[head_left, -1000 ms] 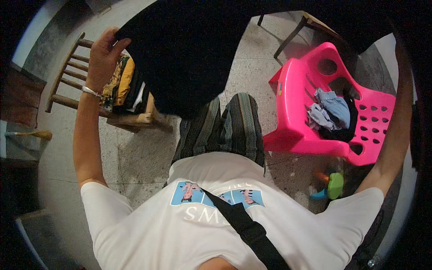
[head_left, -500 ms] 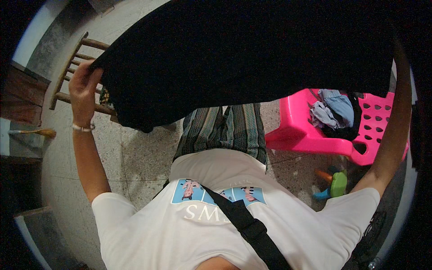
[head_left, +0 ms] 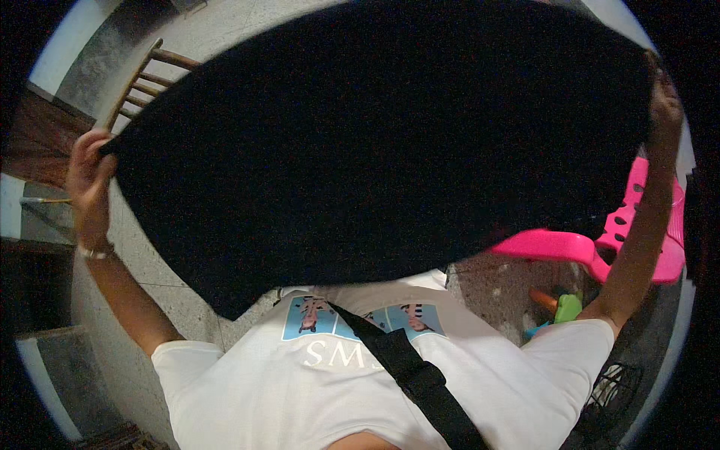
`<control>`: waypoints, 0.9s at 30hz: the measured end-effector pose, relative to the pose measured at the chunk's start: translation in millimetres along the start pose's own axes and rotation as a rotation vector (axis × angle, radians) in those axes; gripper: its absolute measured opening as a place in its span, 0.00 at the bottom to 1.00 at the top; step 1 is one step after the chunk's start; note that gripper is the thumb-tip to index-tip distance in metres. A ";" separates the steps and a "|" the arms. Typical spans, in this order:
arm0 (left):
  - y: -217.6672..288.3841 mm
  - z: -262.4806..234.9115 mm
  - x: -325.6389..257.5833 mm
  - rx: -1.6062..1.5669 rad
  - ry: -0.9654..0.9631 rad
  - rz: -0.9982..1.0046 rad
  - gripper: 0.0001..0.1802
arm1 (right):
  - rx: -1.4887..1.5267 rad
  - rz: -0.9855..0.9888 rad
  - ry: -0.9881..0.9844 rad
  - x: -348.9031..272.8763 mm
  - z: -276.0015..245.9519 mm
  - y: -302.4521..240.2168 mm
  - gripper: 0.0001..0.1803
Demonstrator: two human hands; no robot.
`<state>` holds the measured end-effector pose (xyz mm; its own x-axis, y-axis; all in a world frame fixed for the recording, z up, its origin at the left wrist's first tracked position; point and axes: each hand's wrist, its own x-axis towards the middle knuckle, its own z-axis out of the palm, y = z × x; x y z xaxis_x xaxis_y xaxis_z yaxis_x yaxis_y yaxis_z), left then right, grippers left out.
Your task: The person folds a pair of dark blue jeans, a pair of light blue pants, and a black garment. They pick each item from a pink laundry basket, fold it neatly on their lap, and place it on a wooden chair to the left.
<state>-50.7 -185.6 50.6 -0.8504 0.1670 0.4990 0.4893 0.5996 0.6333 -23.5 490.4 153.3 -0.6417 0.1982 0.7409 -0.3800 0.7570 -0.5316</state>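
Note:
A large black cloth (head_left: 390, 150) is stretched wide between my hands, and its folds are too dark to tell what kind of garment it is. My left hand (head_left: 91, 184) pinches its left corner with thumb and fingers. At the far right, my right hand (head_left: 664, 101) is closed on the opposite edge, its fingers partly in shadow and blurred. The cloth's lower edge hangs over my lap and the top of my white shirt's front. It hides most of the pink plastic chair (head_left: 547, 244) on the right.
A wooden rack with rungs (head_left: 139, 86) stands at the far left, partly behind the cloth. Green, orange and blue plastic pieces (head_left: 568, 307) lie on the floor below the chair. A brush (head_left: 46, 200) is at the left wall. A black strap (head_left: 405, 367) crosses my chest.
Both hands have moved outward, the left one also slightly down. The black cloth has spread wider and come lower and nearer, now covering my trousers and the clothes on the pink chair.

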 end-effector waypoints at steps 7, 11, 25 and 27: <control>-117.0 210.4 15.7 -0.316 -0.387 -0.197 0.14 | -0.312 0.139 -0.236 -89.6 79.6 157.9 0.10; -142.1 316.4 36.1 -0.215 -0.439 -0.234 0.12 | -0.468 0.264 -0.253 -138.6 80.0 240.7 0.10; -119.3 313.1 36.6 -0.352 -0.365 -0.270 0.11 | -0.483 0.436 -0.247 -215.9 76.1 286.2 0.12; -122.9 310.5 31.1 -0.356 -0.390 -0.326 0.10 | -0.524 0.439 -0.287 -222.8 85.9 291.9 0.13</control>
<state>-197.4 -11.1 -195.4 -0.9421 0.3334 0.0361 0.1698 0.3812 0.9088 -48.7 613.7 -202.2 -0.8377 0.4351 0.3301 0.2739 0.8576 -0.4354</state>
